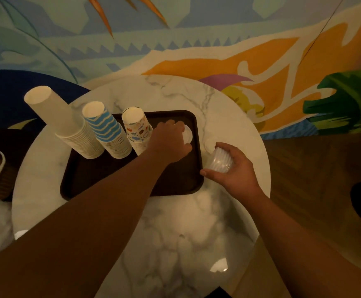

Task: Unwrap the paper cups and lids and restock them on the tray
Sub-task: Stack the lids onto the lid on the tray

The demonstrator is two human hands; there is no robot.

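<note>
Left hand [171, 140] pinches lids [187, 134] at the tray's [102, 179] 2 o'clock; right hand [231, 166] grips the sleeve [219, 161]. Restocking lids; next, stack more squarely.

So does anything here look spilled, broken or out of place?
Nothing spilled or damaged. Three cup stacks stand upside down on the tray, neat. One small thing: a lone lid lies on the table just off the tray's right edge, beside the lids in the right hand.
</note>
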